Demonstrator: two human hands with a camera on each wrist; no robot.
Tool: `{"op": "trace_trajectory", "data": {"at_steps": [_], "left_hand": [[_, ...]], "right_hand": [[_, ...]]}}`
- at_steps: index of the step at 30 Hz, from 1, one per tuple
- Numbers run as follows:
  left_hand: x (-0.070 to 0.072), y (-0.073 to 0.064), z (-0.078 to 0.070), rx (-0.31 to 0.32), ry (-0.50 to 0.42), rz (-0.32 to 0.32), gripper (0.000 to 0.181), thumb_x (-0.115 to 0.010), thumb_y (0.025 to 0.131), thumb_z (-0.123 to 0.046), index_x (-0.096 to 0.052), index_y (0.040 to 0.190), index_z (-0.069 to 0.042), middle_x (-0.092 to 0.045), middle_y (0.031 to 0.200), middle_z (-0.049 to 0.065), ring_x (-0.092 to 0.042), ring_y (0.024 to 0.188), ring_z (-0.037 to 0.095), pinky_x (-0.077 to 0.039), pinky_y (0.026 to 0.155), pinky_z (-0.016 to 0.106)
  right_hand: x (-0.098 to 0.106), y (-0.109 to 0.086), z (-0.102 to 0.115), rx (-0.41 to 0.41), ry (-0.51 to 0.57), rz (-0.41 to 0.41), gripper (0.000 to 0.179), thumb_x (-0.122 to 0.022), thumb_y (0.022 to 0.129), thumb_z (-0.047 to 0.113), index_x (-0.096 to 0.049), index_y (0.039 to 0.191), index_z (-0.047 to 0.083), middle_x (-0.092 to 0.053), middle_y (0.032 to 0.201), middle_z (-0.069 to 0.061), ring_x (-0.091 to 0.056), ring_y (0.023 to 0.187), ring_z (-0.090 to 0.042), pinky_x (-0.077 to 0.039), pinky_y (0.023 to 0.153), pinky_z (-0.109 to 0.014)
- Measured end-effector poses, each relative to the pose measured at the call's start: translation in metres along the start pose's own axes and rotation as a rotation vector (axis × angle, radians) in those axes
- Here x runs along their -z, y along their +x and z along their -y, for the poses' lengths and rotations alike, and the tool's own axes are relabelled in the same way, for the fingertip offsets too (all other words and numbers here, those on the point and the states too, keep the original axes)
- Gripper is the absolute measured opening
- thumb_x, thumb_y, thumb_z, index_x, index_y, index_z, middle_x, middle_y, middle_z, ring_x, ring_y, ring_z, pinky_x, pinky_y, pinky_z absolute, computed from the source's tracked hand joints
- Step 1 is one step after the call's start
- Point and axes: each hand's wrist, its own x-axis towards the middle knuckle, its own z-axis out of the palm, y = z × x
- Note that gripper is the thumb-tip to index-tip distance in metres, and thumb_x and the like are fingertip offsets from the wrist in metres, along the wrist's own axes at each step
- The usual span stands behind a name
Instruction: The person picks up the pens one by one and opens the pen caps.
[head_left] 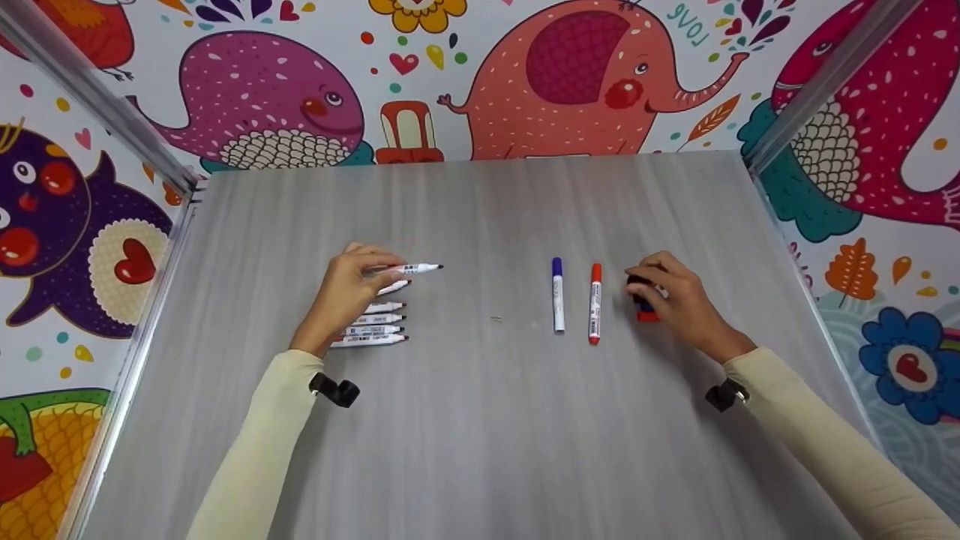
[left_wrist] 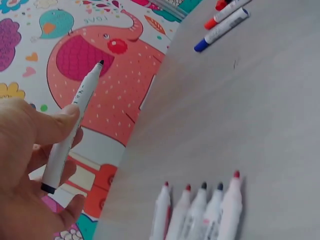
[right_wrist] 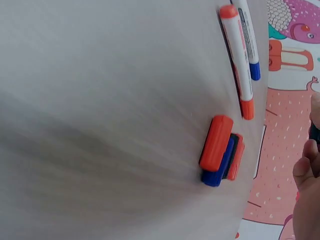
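My left hand [head_left: 352, 289] pinches an uncapped white marker [left_wrist: 75, 127] between thumb and fingers, its black tip pointing right in the head view. Beneath and beside that hand lies a row of several uncapped markers [head_left: 367, 330], with red and dark tips. On the right, my right hand [head_left: 679, 292] pinches a small black marker cap [head_left: 640, 280], partly cut off in the right wrist view. Close below it sit loose caps on the table: a red cap [right_wrist: 216, 143], a blue cap [right_wrist: 212, 178], another red cap [right_wrist: 237, 162] and a dark one between them.
Between the hands, a capped blue marker [head_left: 558, 300] and a capped red marker [head_left: 595, 307] lie side by side on the grey table [head_left: 480, 420]. Small dark marks [head_left: 496, 319] show near the table's middle. Patterned walls [head_left: 570, 82] enclose the back and sides.
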Motion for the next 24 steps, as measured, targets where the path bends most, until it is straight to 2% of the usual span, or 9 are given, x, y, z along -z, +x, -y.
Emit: {"op": "trace_trajectory", "data": {"at_steps": [6,13,24], "left_hand": [[0.010,-0.001,0.019,0.025,0.030,-0.029,0.015,-0.080,0.101,-0.008,-0.086,0.115,-0.005,-0.078,0.119,0.007,-0.061,0.118,0.029,-0.049,0.099,0.042],[0.019,0.000,0.038,0.026,0.057,-0.072,0.016,-0.076,0.104,-0.005,-0.084,0.117,-0.002,-0.077,0.124,0.013,-0.061,0.121,0.028,-0.048,0.104,0.046],[0.024,-0.002,0.064,0.042,0.068,-0.100,0.016,-0.074,0.103,0.000,-0.083,0.116,0.002,-0.077,0.121,0.019,-0.059,0.120,0.033,-0.046,0.107,0.054]], "right_hand": [[0.004,0.003,-0.010,-0.027,-0.036,0.025,0.039,-0.083,0.087,-0.016,-0.079,0.123,-0.004,-0.070,0.115,-0.015,-0.063,0.096,-0.022,-0.048,0.092,-0.009],[0.009,0.004,-0.017,-0.104,-0.057,0.069,0.035,-0.081,0.091,-0.014,-0.078,0.123,-0.002,-0.073,0.117,-0.013,-0.064,0.098,-0.023,-0.047,0.091,-0.008],[0.012,0.004,-0.026,-0.224,-0.062,0.142,0.024,-0.077,0.098,-0.009,-0.078,0.120,-0.001,-0.074,0.115,-0.009,-0.064,0.100,-0.020,-0.046,0.093,-0.008]]}}
